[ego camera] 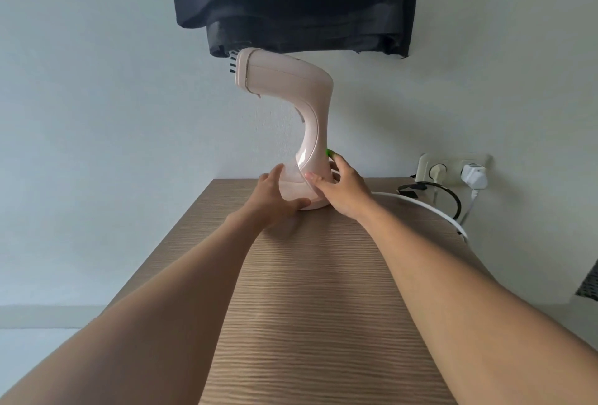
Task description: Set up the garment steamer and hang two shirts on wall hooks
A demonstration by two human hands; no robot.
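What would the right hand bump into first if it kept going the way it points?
The steamer: the right hand holds its base, fingers pointing at it. Past that, probably the wall, though depth is unclear.

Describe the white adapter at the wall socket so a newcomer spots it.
Past the far right corner of the wooden tabletop, right of the pink garment steamer, a white socket plate sits on the wall. The adapter fills its right-hand socket. Unlike the round plug to its left, it is blocky and trails a thin white lead.

Arms outstretched, left hand [275,197] cupped, right hand [343,191] curled (fingers [338,163] apparently gripping)
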